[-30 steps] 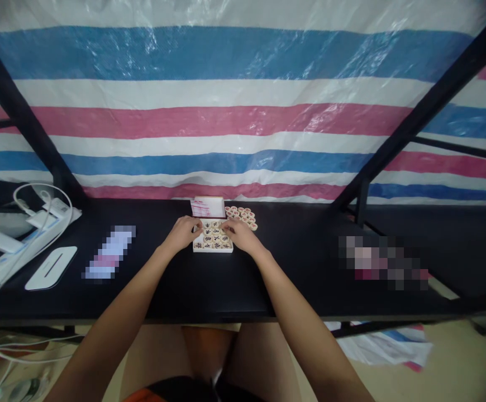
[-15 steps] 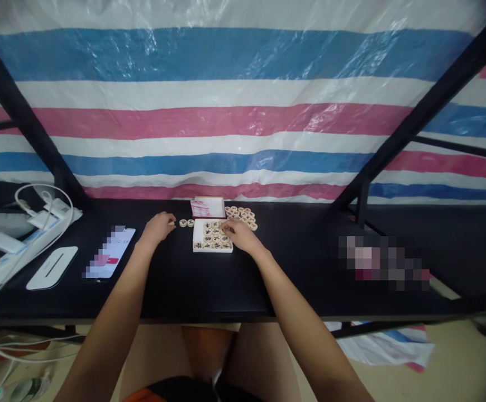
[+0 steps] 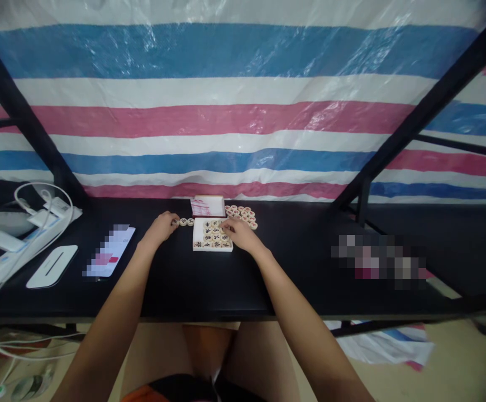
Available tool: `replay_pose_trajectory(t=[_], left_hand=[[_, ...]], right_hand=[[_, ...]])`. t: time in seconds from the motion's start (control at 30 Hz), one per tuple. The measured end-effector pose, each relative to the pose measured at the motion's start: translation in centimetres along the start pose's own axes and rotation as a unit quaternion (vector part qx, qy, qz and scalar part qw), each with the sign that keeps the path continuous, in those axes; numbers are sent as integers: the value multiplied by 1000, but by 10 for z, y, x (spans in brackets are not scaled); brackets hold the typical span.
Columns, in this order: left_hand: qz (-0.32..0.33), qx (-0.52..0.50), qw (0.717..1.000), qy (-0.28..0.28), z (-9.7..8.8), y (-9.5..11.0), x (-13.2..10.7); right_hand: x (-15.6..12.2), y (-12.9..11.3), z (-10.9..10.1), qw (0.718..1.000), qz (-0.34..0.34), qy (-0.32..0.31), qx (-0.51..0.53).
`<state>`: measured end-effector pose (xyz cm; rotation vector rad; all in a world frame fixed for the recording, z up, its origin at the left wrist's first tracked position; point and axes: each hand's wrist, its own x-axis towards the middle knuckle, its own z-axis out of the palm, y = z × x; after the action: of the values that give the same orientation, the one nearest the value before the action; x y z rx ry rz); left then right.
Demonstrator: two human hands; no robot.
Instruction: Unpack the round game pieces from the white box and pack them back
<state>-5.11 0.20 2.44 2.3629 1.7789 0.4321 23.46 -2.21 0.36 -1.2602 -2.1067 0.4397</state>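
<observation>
My left hand (image 3: 164,228) pinches a Chinese chess piece at the left end of a short row of chess pieces (image 3: 183,222) on the black table (image 3: 171,279). Right of that row stands an open white box (image 3: 198,232), partly filled with rows of pieces marked in black (image 3: 215,238). Over the box's right side, my right hand (image 3: 238,231) has its fingers closed at a piece in the far right corner, which they partly cover. The box lid (image 3: 213,206), white inside, stands behind the box.
Pieces with red marks (image 3: 243,215) cluster behind my right hand. Toward the left lie a phone (image 3: 115,251), a white flat device (image 3: 52,267) and a power strip (image 3: 17,254) with cables. Black frame posts (image 3: 364,190) flank the table before a striped plastic sheet (image 3: 226,120).
My left hand has moved slightly right, bringing its piece up against the two others in the row. The right hand has stayed at the box's far right corner.
</observation>
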Motion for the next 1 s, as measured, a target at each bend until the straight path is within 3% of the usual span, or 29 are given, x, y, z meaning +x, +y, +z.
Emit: replay_pose_trajectory(t=[0.17, 0.27, 0.37, 0.47, 0.7, 1.0], left_hand=[[-3, 16, 1000, 23, -6, 8, -5], [43, 15, 998, 51, -11, 22, -9], [146, -16, 989, 15, -14, 38, -13], [188, -21, 981, -43, -13, 49, -16], [173, -23, 975, -136, -10, 54, -17], [175, -113, 967, -149, -6, 53, -14]], right_hand=[[0, 0, 0, 1000, -6, 3, 3], [0, 0, 0, 1000, -4, 3, 2], [0, -2, -1, 1000, 0, 0, 6], [0, -3, -2, 1000, 6, -1, 9], [-1, -5, -2, 1000, 3, -2, 6], [0, -2, -1, 1000, 0, -1, 3]])
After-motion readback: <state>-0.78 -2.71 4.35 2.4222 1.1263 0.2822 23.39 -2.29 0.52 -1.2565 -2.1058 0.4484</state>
